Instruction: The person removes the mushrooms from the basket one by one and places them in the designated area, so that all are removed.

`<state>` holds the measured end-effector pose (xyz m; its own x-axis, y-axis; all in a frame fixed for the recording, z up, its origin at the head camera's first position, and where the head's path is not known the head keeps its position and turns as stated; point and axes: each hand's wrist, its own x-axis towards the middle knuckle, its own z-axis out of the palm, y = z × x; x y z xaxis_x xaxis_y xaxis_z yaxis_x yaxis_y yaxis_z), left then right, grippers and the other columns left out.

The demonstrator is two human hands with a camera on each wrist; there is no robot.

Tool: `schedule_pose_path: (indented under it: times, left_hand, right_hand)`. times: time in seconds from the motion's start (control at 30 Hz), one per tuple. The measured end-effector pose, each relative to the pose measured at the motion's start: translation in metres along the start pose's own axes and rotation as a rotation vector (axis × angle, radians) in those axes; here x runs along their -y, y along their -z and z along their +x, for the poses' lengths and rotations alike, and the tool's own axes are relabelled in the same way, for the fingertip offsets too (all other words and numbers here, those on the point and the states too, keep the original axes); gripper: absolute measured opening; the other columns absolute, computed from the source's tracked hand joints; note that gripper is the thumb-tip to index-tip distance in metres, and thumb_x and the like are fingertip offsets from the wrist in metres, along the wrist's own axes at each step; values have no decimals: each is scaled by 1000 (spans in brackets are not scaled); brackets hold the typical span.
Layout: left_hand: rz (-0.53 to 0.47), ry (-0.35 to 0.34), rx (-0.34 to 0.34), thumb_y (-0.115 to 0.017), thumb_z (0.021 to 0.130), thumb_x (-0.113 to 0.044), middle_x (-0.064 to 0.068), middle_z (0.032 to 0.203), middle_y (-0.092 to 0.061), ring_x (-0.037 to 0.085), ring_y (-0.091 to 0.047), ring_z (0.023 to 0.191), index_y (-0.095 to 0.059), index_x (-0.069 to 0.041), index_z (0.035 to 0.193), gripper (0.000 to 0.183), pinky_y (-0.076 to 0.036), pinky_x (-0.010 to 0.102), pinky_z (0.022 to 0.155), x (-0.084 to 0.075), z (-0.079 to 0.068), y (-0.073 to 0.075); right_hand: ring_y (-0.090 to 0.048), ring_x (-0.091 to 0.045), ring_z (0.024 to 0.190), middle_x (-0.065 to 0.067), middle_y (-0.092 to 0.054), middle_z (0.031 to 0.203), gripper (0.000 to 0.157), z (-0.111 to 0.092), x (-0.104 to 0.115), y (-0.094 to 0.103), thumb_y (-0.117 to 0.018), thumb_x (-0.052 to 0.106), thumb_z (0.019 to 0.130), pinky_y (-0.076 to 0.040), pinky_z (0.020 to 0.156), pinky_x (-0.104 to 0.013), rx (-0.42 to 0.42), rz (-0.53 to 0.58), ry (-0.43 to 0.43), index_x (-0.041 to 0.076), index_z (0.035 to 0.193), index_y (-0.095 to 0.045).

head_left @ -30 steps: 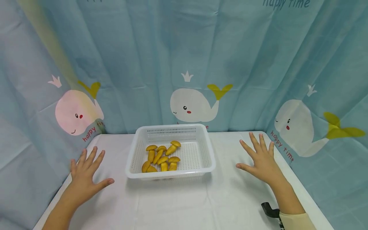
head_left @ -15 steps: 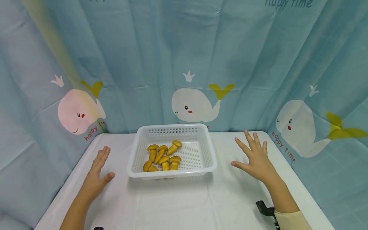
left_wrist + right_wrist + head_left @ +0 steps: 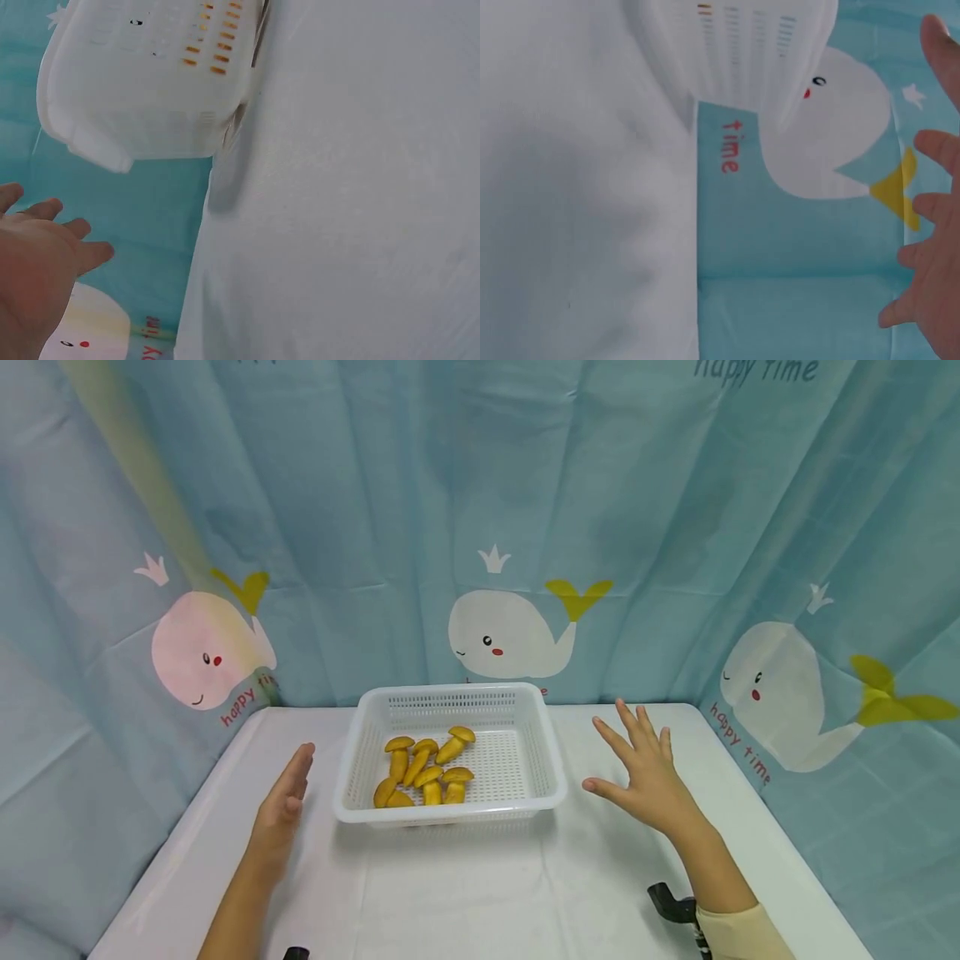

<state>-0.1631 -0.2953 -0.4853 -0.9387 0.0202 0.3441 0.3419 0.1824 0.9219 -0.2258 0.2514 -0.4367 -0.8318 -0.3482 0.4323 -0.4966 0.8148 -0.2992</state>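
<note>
A white plastic basket (image 3: 517, 810) with slotted sides sits toward the back of the table, and several yellow-brown mushrooms (image 3: 430, 787) lie in its left half. To its left is my left hand (image 3: 277, 827), turned edge-on with fingers extended, touching nothing. My right hand (image 3: 648, 781) hovers on the basket's other side, fingers spread wide and the thumb toward the basket. The left wrist view has the basket's side wall (image 3: 142, 82) beyond the left hand (image 3: 37, 262). In the right wrist view the right hand (image 3: 937, 247) also stands apart from the basket (image 3: 735, 45).
A white cloth (image 3: 450, 893) covers the table. Blue curtains (image 3: 360, 527) with printed whales surround it at the back and both sides. A black wrist mount (image 3: 671, 903) is under the right forearm, and another dark piece (image 3: 297, 952) shows near the left forearm.
Both hands have moved inward toward the basket. My left hand has turned from spread and palm-down to edge-on. The basket and mushrooms stay in place on the table.
</note>
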Motion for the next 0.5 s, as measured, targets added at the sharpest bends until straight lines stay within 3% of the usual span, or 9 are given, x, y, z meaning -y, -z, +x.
schedule_pose_path:
  times: [0.3,0.4,0.5]
  left_hand:
    - [-273,-89,13,-49,110,-35,5,171,-20,20,-14,159,-13,-2,164,73,-23,18,124,16,-3,-7]
    - [-281,-62,6,-53,108,-31,3,171,-21,21,-14,159,-14,-4,164,73,-24,18,123,21,-4,-9]
    - [-207,2,-15,-59,106,-25,2,172,-20,19,-16,158,-20,-12,165,73,-26,15,121,23,-4,-10]
  right_hand:
    - [2,-37,159,-5,-7,174,95,12,17,-5,-79,57,83,6,122,-71,-3,34,25,33,162,-31]
    - [1,-37,159,-6,-8,174,93,18,24,-5,-78,57,85,5,122,-70,-3,45,40,31,162,-32]
    - [-1,-38,159,-7,-10,173,92,25,32,-6,-77,56,86,3,122,-72,2,57,55,30,162,-33]
